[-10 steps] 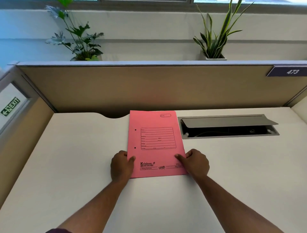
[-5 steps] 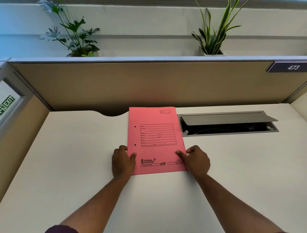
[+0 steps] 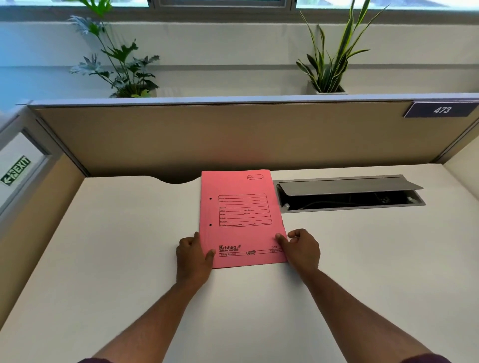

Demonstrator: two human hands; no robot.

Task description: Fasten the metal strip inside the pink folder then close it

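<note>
Flat on smooth desk (image 3: pixel 103 259), rectangular pink card folder (image 3: pixel 241 220), both hands pinching its edges

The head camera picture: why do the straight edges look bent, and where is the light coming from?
Head view: wide-angle lens bows the partition top and splays the desk edges; daylight from the window behind the plants, so shadows are soft; small print on the pink folder is slightly blurred.

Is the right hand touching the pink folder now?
Touching. The head view shows the right hand with its fingertips on the pink folder at its right edge.
</note>
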